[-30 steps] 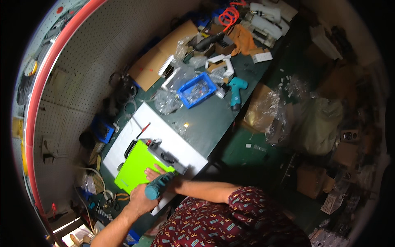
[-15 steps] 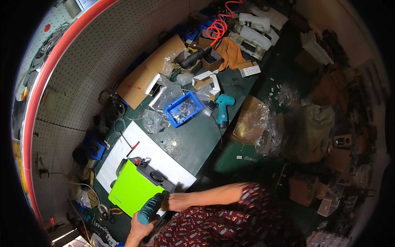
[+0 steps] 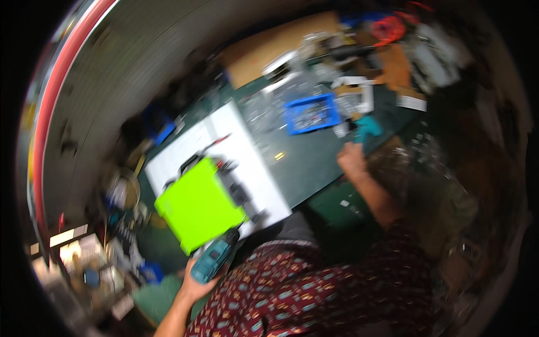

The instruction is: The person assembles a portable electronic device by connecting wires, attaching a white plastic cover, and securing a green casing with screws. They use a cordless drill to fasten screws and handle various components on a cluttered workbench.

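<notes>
My left hand (image 3: 197,282) is wrapped round a teal cordless drill (image 3: 212,257), its dark nose pointing up at the near corner of a bright green case (image 3: 203,203). The case has a dark side panel with fittings and lies on a white board (image 3: 242,147). At the bench's right edge, my right hand (image 3: 353,161), blurred by motion, looks closed round the handle of a second teal cordless drill (image 3: 368,128). The hand covers the lower handle, and its fingers are indistinct.
A blue bin (image 3: 313,114) of small parts sits left of the second drill, beside crumpled clear plastic. Behind are brown cardboard (image 3: 281,48), an orange cloth (image 3: 394,67) and a red coiled hose (image 3: 388,29). A red-handled tool (image 3: 220,139) lies on the board.
My right hand has left the near corner of the green case and reached the second drill. My left hand keeps its drill by the case. The view has shifted and turned.
</notes>
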Available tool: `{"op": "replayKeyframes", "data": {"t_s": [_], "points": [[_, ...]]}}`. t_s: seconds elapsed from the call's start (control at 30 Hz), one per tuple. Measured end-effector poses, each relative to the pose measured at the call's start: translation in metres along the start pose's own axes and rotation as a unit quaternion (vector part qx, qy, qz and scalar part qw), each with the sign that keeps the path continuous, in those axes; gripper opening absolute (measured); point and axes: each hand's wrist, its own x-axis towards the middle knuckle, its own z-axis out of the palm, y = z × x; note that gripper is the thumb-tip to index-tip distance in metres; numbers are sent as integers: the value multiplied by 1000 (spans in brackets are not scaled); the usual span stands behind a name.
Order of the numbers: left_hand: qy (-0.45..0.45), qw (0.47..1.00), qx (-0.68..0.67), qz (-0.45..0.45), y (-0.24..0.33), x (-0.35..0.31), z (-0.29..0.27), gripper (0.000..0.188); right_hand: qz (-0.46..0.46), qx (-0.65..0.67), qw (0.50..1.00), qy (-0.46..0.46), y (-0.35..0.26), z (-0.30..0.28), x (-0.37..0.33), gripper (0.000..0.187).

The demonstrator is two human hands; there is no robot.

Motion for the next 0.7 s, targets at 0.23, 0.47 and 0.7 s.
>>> {"op": "replayKeyframes", "data": {"t_s": [0.23, 0.47, 0.7], "points": [[-18, 1000, -18, 7, -12, -40, 2, 24, 19, 149, 984, 98, 3, 27, -12, 16], [51, 997, -54, 16, -52, -85, 12, 31, 175, 361, 893, 206, -37, -31, -5, 12], [127, 991, -36, 30, -75, -111, 5, 29, 197, 933, 301, -3, -208, -174, -38, 30]]}}
